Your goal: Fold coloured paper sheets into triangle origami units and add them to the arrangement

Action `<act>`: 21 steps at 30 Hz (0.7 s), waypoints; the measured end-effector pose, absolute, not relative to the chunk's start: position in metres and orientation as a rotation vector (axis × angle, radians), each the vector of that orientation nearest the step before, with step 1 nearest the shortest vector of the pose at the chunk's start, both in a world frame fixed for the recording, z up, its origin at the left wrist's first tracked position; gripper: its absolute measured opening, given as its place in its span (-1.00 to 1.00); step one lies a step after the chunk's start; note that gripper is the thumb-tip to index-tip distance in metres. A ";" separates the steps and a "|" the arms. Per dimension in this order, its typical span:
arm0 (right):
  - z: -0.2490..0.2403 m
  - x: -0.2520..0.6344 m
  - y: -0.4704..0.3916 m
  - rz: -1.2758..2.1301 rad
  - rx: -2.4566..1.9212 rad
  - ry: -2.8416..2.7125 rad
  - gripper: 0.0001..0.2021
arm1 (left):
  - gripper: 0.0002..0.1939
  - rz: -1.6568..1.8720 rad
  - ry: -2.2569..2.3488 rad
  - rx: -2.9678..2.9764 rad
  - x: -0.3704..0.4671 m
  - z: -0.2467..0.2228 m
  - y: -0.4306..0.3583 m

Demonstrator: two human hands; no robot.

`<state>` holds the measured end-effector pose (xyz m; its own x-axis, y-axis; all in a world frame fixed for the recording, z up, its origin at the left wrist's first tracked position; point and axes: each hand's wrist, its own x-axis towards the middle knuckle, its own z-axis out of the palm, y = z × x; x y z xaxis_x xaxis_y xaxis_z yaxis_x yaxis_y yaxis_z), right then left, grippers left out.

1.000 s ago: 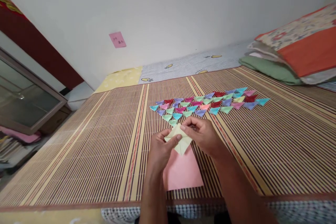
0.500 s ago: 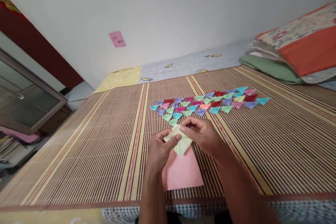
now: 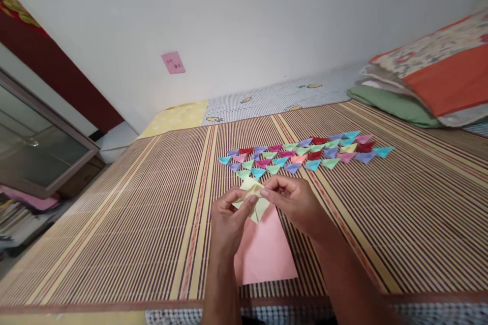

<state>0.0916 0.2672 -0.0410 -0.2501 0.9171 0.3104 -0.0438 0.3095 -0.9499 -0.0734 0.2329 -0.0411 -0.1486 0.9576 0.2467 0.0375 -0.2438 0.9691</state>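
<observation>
A pale yellow creased paper [image 3: 258,209] is held in the air between both hands. My left hand [image 3: 231,216] pinches its left side, thumb on the front face. The thumb and fingers of my right hand [image 3: 295,203] close on its upper right edge. Below it a pink sheet [image 3: 267,254] lies on the striped mat [image 3: 160,228], partly hidden by my left hand and forearm. Just beyond the hands, several small folded paper triangles [image 3: 298,159] in many colours lie in slanting rows.
Folded bedding [image 3: 450,71] in orange, floral and green is piled at the right. A pink note [image 3: 173,62] is stuck on the wall. At the left stands a glass-doored cabinet [image 3: 34,137], with stacked papers [image 3: 19,218] below it.
The yellow paper has shifted slightly left, and its upper part now looks bent inward near my right thumb. The view has tilted up a little.
</observation>
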 end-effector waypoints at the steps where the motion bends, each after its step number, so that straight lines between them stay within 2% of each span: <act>1: -0.040 0.091 0.267 1.131 -0.841 -1.525 -0.80 | -0.82 1.520 1.209 1.293 -0.073 -0.042 0.233; 7: -0.036 0.089 0.266 1.029 -0.922 -1.505 -0.78 | -0.78 1.655 1.195 1.094 -0.071 -0.047 0.236; 21: -0.033 0.081 0.260 0.886 -1.057 -1.534 -0.76 | -0.70 1.684 1.236 0.963 -0.062 -0.042 0.235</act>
<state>0.0808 0.2601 -0.0326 -0.0856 0.9396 0.3315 0.1822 0.3419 -0.9219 -0.0615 0.2347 -0.0421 -0.3746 0.9207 0.1098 -0.1711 -0.1850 0.9677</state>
